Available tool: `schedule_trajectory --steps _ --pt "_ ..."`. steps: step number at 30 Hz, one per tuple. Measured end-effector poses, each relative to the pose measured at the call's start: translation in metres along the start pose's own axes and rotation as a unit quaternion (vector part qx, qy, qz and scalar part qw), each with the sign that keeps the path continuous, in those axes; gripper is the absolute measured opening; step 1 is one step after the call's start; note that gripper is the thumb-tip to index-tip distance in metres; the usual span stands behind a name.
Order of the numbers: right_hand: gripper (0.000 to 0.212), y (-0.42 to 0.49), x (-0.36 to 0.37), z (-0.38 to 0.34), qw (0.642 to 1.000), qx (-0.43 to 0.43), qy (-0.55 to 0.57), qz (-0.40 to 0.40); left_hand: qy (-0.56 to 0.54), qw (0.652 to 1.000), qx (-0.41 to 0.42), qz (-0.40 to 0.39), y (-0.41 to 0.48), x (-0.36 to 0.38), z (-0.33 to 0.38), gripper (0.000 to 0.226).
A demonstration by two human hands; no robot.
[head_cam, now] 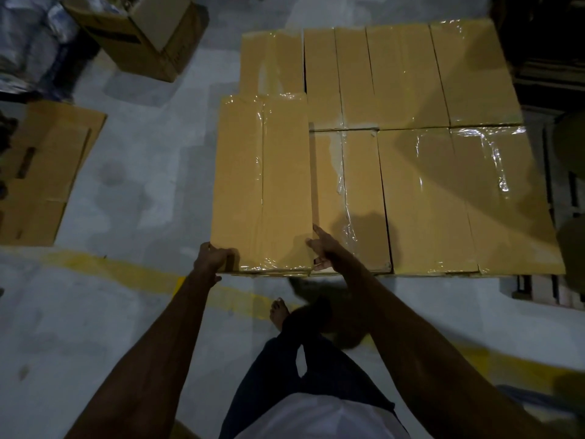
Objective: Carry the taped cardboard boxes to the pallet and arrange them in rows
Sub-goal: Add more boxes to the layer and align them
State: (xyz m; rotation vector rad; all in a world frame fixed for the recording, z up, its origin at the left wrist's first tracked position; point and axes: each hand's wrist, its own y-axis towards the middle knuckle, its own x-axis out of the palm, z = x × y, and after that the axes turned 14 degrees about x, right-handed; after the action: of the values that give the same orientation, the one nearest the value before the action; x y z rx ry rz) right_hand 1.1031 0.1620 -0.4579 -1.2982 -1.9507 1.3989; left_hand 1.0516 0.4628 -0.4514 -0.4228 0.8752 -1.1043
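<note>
You are holding a long tan cardboard box point(262, 185), sealed with clear glossy tape, at the left end of the near row on the wooden pallet point(538, 288). Your hands are sitting apart, one at each near corner. Your left hand point(213, 256) is curling its fingers round the near-left corner. Your right hand point(323, 251) is gripping the near-right corner, with one finger lying straight along the box's right edge, wedged against the neighbouring box. The box is looking slightly raised above its neighbours, so it is probably not fully seated yet, though that is hard to tell for certain.

Most of this layer is looking done. The far row of taped boxes point(402, 77) is lying four across, side by side, and the three taped near-row boxes point(424, 201) are already lying flush to your right. This box is filling the last gap. What is left, as far as can be judged, is lowering it, squaring it against its neighbours, and then any further layers. A flattened brown cardboard sheet point(47, 172) is lying on the floor to your left.
</note>
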Motion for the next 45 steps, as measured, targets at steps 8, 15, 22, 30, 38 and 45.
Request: schedule_trajectory --steps 8,15,22,30,38,45 --pt "0.07 -0.004 0.0 -0.001 1.0 0.003 0.006 -0.001 0.011 1.0 0.001 -0.003 -0.005 0.0 0.0 0.08" --pt "0.067 -0.008 0.0 -0.002 1.0 -0.001 0.002 0.016 0.015 1.0 0.016 -0.009 -0.009 -0.005 0.004 0.086" --pt "0.073 -0.035 0.003 -0.031 0.99 -0.045 -0.027 0.134 0.12 0.978 0.148 0.079 -0.025 -0.011 0.024 0.088" --pt "0.066 -0.108 0.061 -0.126 0.933 -0.279 -0.148 0.171 0.079 0.957 0.252 0.124 -0.08 -0.049 0.062 0.079" --pt "0.062 -0.161 0.219 -0.151 0.897 -0.362 -0.247 0.05 -0.036 0.945 0.252 0.203 -0.139 -0.157 0.021 0.068" --pt "0.065 -0.192 0.429 -0.095 0.858 -0.348 -0.372 -0.066 -0.132 0.93 0.133 0.316 -0.18 -0.302 -0.155 0.061"
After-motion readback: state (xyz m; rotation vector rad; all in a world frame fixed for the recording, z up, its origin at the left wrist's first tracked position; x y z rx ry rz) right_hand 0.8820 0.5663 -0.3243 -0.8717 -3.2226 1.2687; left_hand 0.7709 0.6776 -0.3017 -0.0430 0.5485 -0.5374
